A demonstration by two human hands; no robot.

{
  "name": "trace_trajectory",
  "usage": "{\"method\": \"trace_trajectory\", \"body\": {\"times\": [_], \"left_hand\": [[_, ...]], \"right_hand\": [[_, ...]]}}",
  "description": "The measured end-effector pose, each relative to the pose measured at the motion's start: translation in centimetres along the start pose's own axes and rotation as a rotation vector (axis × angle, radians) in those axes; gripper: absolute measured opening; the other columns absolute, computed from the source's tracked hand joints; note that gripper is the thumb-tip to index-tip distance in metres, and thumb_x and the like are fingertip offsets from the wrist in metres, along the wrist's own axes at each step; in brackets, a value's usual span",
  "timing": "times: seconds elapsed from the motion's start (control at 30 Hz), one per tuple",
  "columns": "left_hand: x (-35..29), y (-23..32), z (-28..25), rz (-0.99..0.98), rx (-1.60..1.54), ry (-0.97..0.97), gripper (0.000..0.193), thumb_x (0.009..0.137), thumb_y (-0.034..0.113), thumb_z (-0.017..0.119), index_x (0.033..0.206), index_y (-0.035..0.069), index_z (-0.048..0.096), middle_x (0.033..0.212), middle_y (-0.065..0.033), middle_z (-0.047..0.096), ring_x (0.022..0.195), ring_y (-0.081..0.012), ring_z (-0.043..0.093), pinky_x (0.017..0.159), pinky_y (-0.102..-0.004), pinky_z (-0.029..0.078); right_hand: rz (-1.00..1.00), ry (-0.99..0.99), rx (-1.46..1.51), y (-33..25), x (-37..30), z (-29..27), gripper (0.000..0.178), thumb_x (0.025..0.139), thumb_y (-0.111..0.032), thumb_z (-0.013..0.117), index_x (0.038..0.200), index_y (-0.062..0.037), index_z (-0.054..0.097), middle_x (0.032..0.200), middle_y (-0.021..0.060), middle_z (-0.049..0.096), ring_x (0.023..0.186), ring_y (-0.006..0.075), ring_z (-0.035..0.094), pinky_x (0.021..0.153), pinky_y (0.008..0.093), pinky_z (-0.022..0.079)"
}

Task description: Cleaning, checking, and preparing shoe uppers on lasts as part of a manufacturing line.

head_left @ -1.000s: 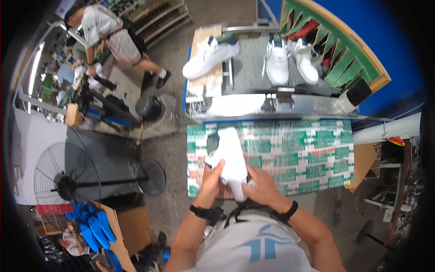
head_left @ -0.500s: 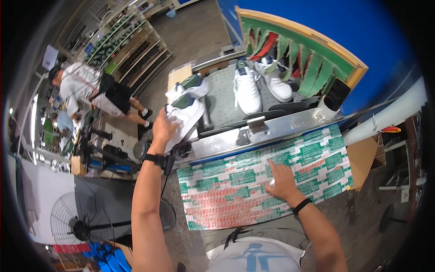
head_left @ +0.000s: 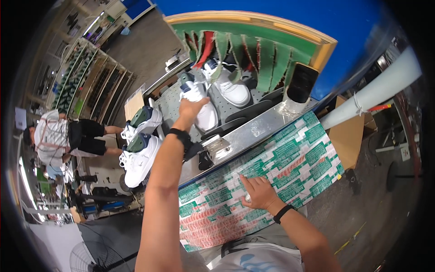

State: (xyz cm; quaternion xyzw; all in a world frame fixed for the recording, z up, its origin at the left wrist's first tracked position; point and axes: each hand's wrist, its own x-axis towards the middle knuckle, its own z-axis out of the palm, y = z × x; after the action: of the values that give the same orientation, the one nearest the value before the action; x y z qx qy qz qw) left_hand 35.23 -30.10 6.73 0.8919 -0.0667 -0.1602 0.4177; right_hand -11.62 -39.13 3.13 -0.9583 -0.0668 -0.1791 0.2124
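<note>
The white shoe (head_left: pixel 207 115) lay on a grey perforated plate (head_left: pixel 174 109), its rounded toe pointing toward five o'clock and its collar toward eleven. The upper looked smooth and plain, laced in white, with dark navy at the tongue and green inside the opening. The left hand (head_left: pixel 192 110) rested on it, thumb stretched across the upper; the other fingers were partly lost against the shoe's near side, so how tightly they closed could not be told.

At five o'clock from that shoe, the right hand (head_left: pixel 261 193) hovered over or touched a green-and-white printed tabletop (head_left: pixel 299 167), index finger extended and the rest loosely curled. A small pale glint showed by its thumb, but whether the hand held anything was too unclear to say.

A second white shoe (head_left: pixel 233 90) sat just beside the first at two o'clock, its heel end partly covered by ragged green strips (head_left: pixel 267 63). Toward eight o'clock were two more white shoes (head_left: pixel 141 161), the nearer overlapping the farther. The left forearm blocked part of the tabletop, and the black fisheye rim cut off the outer surroundings.
</note>
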Motion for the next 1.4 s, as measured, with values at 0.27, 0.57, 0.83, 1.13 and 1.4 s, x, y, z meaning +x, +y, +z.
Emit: {"method": "trace_trajectory", "body": {"times": [0.27, 0.57, 0.83, 1.13, 1.4], "left_hand": [[-10.9, 2.9, -11.5, -0.188, -0.836, -0.286, 0.050, 0.107, 0.038, 0.067, 0.147, 0.006, 0.066, 0.117, -0.0081, 0.079, 0.097, -0.0253, 0.078, 0.086, -0.0382, 0.065], [-44.5, -5.0, -7.6, 0.082, -0.223, 0.292, 0.101, 0.086, 0.019, 0.089, 0.168, -0.002, 0.033, 0.151, -0.0203, 0.057, 0.137, -0.0304, 0.059, 0.116, -0.0413, 0.049], [-52.0, -10.7, 0.7, -0.050, -0.267, 0.215, 0.120, 0.093, 0.026, 0.092, 0.178, -0.004, 0.012, 0.146, -0.0232, 0.063, 0.127, -0.0289, 0.067, 0.109, -0.0419, 0.055], [-50.2, -21.0, -9.3, -0.466, -0.916, 0.290, 0.085, 0.101, 0.020, 0.078, 0.170, -0.004, 0.035, 0.143, -0.0169, 0.066, 0.130, -0.0247, 0.067, 0.118, -0.0401, 0.050], [-46.2, -10.7, -7.5, 0.309, -0.013, 0.300, 0.082, 0.092, 0.028, 0.090, 0.164, 0.009, 0.055, 0.171, -0.0297, 0.046, 0.161, -0.0464, 0.043, 0.132, -0.0520, 0.035]], "right_hand": [[0.024, -0.049, 0.038, 0.1, -0.5, 0.3, 0.090, 0.086, -0.040, 0.080, 0.160, 0.0041, 0.055, 0.109, 0.0106, 0.069, 0.100, 0.0281, 0.066, 0.094, 0.0444, 0.054], [0.029, -0.037, 0.105, 0.5, -0.3, 0.5, 0.089, 0.084, -0.033, 0.079, 0.161, 0.0050, 0.051, 0.117, 0.0187, 0.069, 0.106, 0.0382, 0.065, 0.096, 0.0521, 0.052], [0.043, -0.030, 0.061, -0.8, 0.4, 1.3, 0.087, 0.086, -0.029, 0.080, 0.162, 0.0043, 0.051, 0.118, 0.0176, 0.068, 0.107, 0.0373, 0.065, 0.098, 0.0486, 0.053], [-0.108, -0.090, 0.408, -13.9, -3.6, -5.7, 0.087, 0.085, -0.020, 0.082, 0.162, 0.0066, 0.052, 0.116, 0.0157, 0.068, 0.107, 0.0349, 0.066, 0.099, 0.0474, 0.053], [-0.340, -0.286, -0.036, -16.6, -1.7, -4.0, 0.092, 0.077, -0.022, 0.086, 0.158, 0.0080, 0.053, 0.114, 0.0155, 0.065, 0.100, 0.0334, 0.063, 0.091, 0.0476, 0.050]]}}
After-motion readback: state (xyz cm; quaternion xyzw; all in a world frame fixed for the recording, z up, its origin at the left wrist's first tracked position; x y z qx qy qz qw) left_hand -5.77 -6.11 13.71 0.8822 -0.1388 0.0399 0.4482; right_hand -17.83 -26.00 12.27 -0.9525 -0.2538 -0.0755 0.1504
